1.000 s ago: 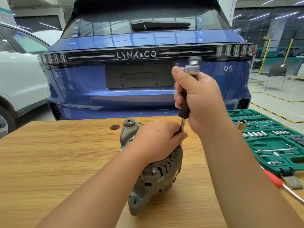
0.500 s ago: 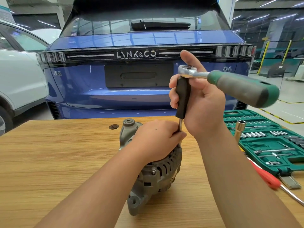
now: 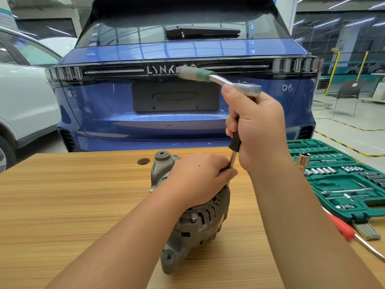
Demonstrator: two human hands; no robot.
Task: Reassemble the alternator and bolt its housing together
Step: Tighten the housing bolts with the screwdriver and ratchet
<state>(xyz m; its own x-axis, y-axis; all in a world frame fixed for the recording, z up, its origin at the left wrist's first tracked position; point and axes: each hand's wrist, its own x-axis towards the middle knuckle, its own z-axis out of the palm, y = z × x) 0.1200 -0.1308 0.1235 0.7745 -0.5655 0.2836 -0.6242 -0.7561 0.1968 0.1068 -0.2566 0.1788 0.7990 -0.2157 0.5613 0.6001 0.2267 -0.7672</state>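
Note:
A grey alternator [image 3: 198, 224] stands on the wooden table [image 3: 73, 205], its vented housing facing me. My left hand [image 3: 200, 178] lies over its top and grips it, fingers curled by the foot of a steel extension bar [image 3: 233, 161]. That bar rises to a black grip held in my right hand [image 3: 258, 130]. On top of the bar sits a ratchet [image 3: 241, 86], its green handle blurred and pointing up-left. The socket and the bolt under it are hidden by my left hand.
An open green socket set case [image 3: 341, 184] lies at the right of the table, a loose socket [image 3: 304, 160] upright by it. A red-handled screwdriver [image 3: 343, 228] lies near the right front edge. A blue car [image 3: 177, 126] stands just behind the table.
The ratchet handle has swung round from pointing right to pointing up-left. My right hand stays on the black grip and my left hand stays on the alternator.

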